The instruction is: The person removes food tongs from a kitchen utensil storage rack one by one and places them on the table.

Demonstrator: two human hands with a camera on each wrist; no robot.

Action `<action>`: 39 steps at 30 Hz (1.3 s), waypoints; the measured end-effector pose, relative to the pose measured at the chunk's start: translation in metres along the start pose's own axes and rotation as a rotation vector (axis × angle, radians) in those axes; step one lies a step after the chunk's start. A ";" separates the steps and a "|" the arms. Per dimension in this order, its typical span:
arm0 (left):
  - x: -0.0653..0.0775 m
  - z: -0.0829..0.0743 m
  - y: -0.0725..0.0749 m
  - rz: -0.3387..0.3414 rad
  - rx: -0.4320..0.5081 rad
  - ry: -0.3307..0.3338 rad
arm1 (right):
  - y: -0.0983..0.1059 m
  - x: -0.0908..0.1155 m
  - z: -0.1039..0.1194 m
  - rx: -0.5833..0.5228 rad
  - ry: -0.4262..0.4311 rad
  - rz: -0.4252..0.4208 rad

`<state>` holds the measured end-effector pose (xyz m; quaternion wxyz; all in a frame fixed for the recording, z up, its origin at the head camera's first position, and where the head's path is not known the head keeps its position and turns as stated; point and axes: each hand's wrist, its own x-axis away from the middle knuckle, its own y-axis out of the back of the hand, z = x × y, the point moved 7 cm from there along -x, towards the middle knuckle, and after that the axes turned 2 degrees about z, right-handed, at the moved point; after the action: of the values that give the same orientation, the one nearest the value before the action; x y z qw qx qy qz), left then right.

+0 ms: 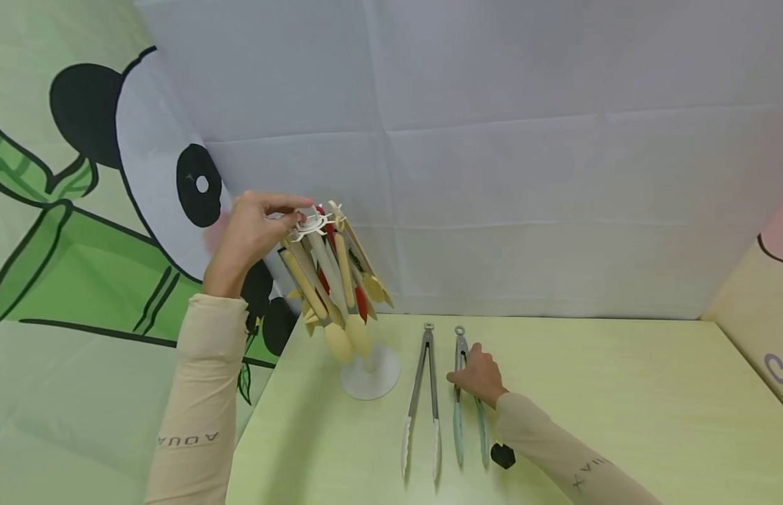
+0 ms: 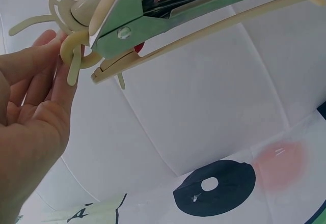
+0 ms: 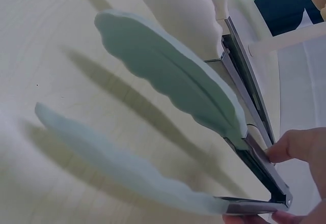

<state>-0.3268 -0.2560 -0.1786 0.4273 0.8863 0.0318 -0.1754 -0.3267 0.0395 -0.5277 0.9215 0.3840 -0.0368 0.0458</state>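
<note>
In the head view my left hand [image 1: 255, 228] pinches the hooked white top ring [image 1: 311, 226] of a utensil stand at the left. Wooden and cream spoons [image 1: 337, 342], a red-headed utensil [image 1: 361, 305] and other tools hang around it. A hinged green-tinted metal tool [image 2: 122, 36] hangs close to the left fingers in the left wrist view. Lower right, my right hand [image 1: 480, 375] grips metal tongs with pale green tips [image 3: 168, 71] near their hinge; their arms are spread. Beside them white-tipped tongs [image 1: 406, 443] lie spread on the table.
The stand's round white base [image 1: 382, 382] rests on the pale yellow-green table [image 1: 593, 393]. Behind the table hangs a white cloth [image 1: 524, 182], and a panda-patterned cloth [image 1: 95, 266] covers the left side. A small black hexagonal piece [image 1: 503, 456] sits by the right sleeve.
</note>
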 end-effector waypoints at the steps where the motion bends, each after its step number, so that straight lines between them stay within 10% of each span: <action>1: 0.000 0.000 0.000 -0.002 0.001 0.001 | 0.000 0.000 0.001 0.001 0.002 0.002; 39: 0.003 -0.004 0.001 -0.030 -0.024 -0.027 | -0.028 -0.005 -0.015 0.046 0.014 0.037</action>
<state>-0.3230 -0.2539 -0.1767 0.4358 0.8781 0.0416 -0.1932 -0.3284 0.0304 -0.5589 0.9117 0.4038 -0.0361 0.0664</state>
